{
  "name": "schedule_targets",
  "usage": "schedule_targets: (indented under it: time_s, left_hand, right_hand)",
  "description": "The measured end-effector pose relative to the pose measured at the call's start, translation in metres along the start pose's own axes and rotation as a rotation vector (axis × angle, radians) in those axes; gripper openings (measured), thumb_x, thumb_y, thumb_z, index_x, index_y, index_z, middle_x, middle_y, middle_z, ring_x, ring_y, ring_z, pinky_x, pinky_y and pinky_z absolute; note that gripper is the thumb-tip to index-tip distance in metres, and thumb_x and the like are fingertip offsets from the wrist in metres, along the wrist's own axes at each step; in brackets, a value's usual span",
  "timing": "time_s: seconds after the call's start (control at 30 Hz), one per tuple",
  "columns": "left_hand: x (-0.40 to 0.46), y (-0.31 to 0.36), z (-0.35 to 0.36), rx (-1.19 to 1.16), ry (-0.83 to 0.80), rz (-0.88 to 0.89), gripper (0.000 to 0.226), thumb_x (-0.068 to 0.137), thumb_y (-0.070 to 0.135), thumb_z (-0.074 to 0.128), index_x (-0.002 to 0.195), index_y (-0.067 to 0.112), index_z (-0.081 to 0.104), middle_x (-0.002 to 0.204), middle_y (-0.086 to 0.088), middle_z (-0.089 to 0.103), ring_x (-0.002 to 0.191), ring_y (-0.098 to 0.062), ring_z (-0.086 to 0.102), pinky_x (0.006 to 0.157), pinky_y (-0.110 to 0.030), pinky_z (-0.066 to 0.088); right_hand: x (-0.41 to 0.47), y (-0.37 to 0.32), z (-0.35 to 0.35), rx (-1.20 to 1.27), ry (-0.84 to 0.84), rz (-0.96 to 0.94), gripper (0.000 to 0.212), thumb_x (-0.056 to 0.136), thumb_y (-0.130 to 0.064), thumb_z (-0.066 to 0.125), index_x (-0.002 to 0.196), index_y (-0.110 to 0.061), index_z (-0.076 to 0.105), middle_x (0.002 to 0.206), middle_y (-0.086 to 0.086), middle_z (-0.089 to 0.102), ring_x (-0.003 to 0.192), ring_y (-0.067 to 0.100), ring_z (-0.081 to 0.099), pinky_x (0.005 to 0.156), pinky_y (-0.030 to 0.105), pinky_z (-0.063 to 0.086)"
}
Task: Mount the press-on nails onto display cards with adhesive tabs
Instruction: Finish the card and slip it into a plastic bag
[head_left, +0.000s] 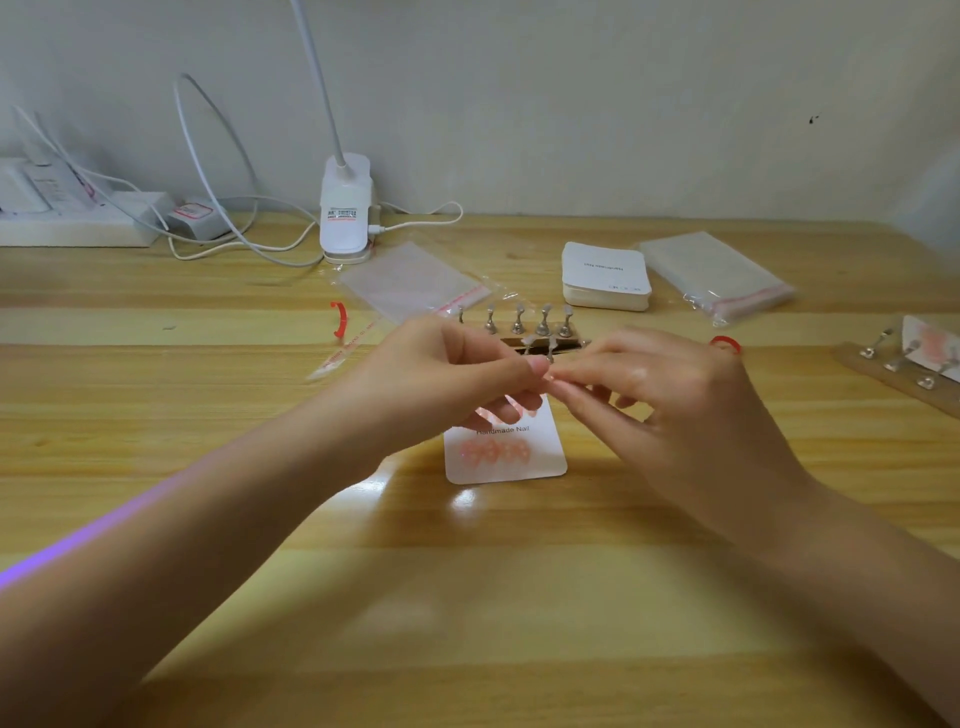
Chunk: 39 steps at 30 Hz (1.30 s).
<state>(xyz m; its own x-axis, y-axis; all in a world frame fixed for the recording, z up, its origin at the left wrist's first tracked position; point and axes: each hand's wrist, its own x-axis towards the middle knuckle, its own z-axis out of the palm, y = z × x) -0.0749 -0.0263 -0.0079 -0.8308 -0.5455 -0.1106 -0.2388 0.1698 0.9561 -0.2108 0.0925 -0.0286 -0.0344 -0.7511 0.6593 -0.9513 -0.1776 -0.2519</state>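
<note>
Display card (506, 457): white, printed "Handmade Nail", flat on the wooden table (519, 597), just below and behind my 2 hands; its upper part is hidden by my fingers.
Press-on nails (496, 452): 1 row of pink nails sits on the card under the printed line, nearer me than my fingertips.
My left hand (441, 374): fingers curled, thumb and forefinger pinched together at the tips; whatever is between them is too small to make out.
My right hand (670, 395): fingers bent, tips meeting the left hand's tips over the card; I cannot tell if it holds anything.
Nail stand (540, 325): metal pegs in a row just beyond my hands.
Card stack (605, 278): white, farther out, beyond my right hand.
Clear bags (719, 275): right of that stack.
Lamp base (345, 208): far beyond my left hand, by the wall.
</note>
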Motion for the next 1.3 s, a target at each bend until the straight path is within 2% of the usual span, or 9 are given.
schedule_targets:
  time_s: [0.1,0.17,0.27,0.37,0.47,0.6,0.83,1.03,1.3]
  left_hand:
    - [-0.006,-0.012,-0.001,0.244,0.041,0.192,0.015,0.082,0.030,0.063,0.077,0.020,0.073,0.070,0.011,0.070,0.064,0.003,0.060,0.060,-0.011,0.047]
    - [-0.012,-0.026,-0.004,0.470,0.095,0.378,0.012,0.082,0.032,0.066,0.083,0.022,0.072,0.076,0.013,0.068,0.073,0.002,0.058,0.065,-0.009,0.041]
    - [-0.019,-0.040,-0.004,0.649,0.126,0.498,0.021,0.082,0.039,0.063,0.091,0.022,0.072,0.092,0.012,0.064,0.083,0.005,0.053,0.073,-0.014,0.041]
    - [-0.021,-0.045,-0.001,0.757,0.113,0.570,0.023,0.080,0.033,0.062,0.095,0.019,0.073,0.094,0.006,0.064,0.087,-0.006,0.056,0.072,-0.023,0.045]
    - [-0.020,-0.047,0.001,0.816,0.103,0.596,0.021,0.079,0.028,0.064,0.097,0.021,0.073,0.092,0.007,0.065,0.083,-0.014,0.060,0.067,-0.030,0.049]
    - [-0.020,-0.048,0.001,0.816,0.094,0.596,0.021,0.080,0.030,0.063,0.097,0.024,0.073,0.092,0.008,0.064,0.084,-0.015,0.060,0.065,-0.036,0.051]
    - [-0.021,-0.049,0.002,0.812,0.103,0.587,0.020,0.080,0.030,0.063,0.095,0.025,0.074,0.092,0.009,0.065,0.084,-0.012,0.059,0.061,-0.032,0.051]
    - [-0.021,-0.051,0.002,0.799,0.106,0.581,0.020,0.080,0.030,0.062,0.096,0.026,0.074,0.092,0.009,0.064,0.082,-0.009,0.056,0.060,-0.022,0.046]
    - [-0.020,-0.053,0.002,0.789,0.124,0.584,0.020,0.081,0.031,0.062,0.096,0.026,0.074,0.093,0.009,0.064,0.083,-0.011,0.058,0.063,-0.030,0.050]
  right_hand:
    - [-0.007,0.002,0.003,0.086,-0.015,0.058,0.008,0.080,-0.013,0.066,0.082,-0.010,0.074,0.068,0.000,0.064,0.056,0.010,0.054,0.052,0.030,0.046]
    - [-0.013,0.004,0.006,0.082,-0.038,0.110,0.008,0.078,-0.014,0.066,0.078,-0.010,0.074,0.067,-0.003,0.062,0.055,0.008,0.052,0.053,0.029,0.045]
    - [-0.019,0.006,0.010,0.053,-0.099,0.162,0.011,0.078,-0.017,0.065,0.077,-0.011,0.073,0.068,-0.002,0.061,0.055,0.009,0.052,0.055,0.030,0.046]
    - [-0.023,0.006,0.013,-0.026,-0.135,0.115,0.012,0.078,-0.017,0.064,0.076,-0.009,0.073,0.068,0.001,0.062,0.059,0.014,0.054,0.056,0.031,0.046]
    - [-0.024,0.006,0.014,-0.122,-0.130,0.037,0.011,0.078,-0.016,0.065,0.074,-0.010,0.073,0.067,0.002,0.061,0.059,0.020,0.056,0.056,0.031,0.046]
    - [-0.024,0.005,0.014,-0.193,-0.110,-0.049,0.013,0.080,-0.014,0.064,0.071,-0.009,0.071,0.067,0.003,0.061,0.058,0.025,0.056,0.053,0.034,0.046]
    - [-0.022,0.002,0.015,-0.327,-0.112,-0.141,0.023,0.083,-0.012,0.060,0.062,-0.006,0.064,0.062,0.005,0.057,0.055,0.026,0.052,0.051,0.033,0.042]
    - [-0.023,0.002,0.014,-0.344,-0.131,-0.170,0.022,0.083,-0.011,0.061,0.062,-0.006,0.064,0.062,0.006,0.057,0.054,0.027,0.051,0.050,0.032,0.041]
    - [-0.020,-0.001,0.011,-0.340,-0.190,-0.185,0.023,0.085,-0.013,0.059,0.063,-0.007,0.065,0.063,0.003,0.058,0.057,0.025,0.051,0.054,0.029,0.037]
